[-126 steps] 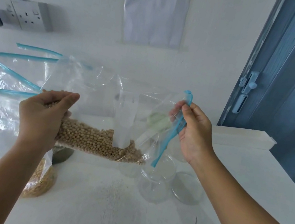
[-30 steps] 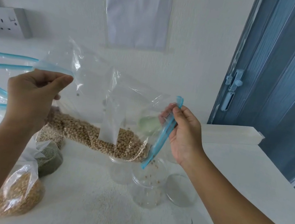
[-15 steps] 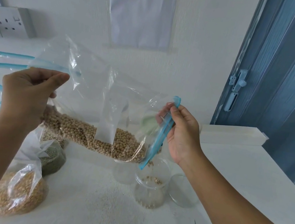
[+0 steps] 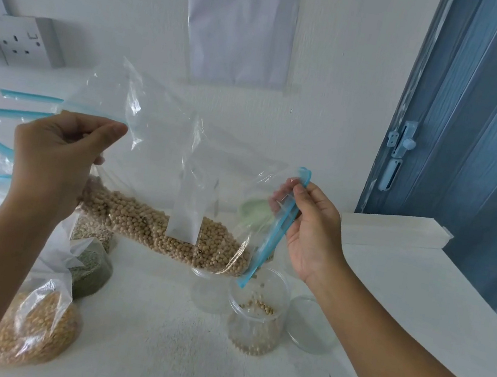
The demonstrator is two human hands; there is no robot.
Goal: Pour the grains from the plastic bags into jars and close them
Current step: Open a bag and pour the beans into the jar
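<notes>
Hanging on the white wall point(image 4: 339, 88), a printed sheet point(image 4: 241, 19) in a clear sleeve carries numbered lines of small text; the words are too blurred to read with confidence. No brand shows on anything. A white label patch point(image 4: 189, 211) on the held bag is blank.

The left hand point(image 4: 54, 162) grips the closed bottom end of a clear bag point(image 4: 161, 154), fingers point(image 4: 95, 130) curled and pinching the plastic, raised so the bag slopes down to the right. The right hand point(image 4: 312, 232) pinches the bag's blue zip strip point(image 4: 276, 232) between thumb and fingertips, holding the mouth over an open clear jar point(image 4: 255, 314). Pale round beans point(image 4: 167, 234) lie along the lower fold of the bag, and a shallow layer of them sits in the jar, with a few caught falling. A second, empty jar point(image 4: 207, 290) stands just beside it on the left, and a clear lid point(image 4: 309, 325) lies flat on its right. A pale green lid point(image 4: 254, 214) shows through the bag behind.

The surface point(image 4: 178, 364) is white and speckled, with a thin crack near the front right. At left lie other bags: one of yellow kernels point(image 4: 32, 330), one of dark green grains point(image 4: 91, 274), and more with blue zip strips. A double wall socket point(image 4: 18, 39) sits upper left. A blue folding door point(image 4: 487, 129) with a pale blue latch point(image 4: 397, 154) fills the right, beside a white ledge point(image 4: 397, 233).
</notes>
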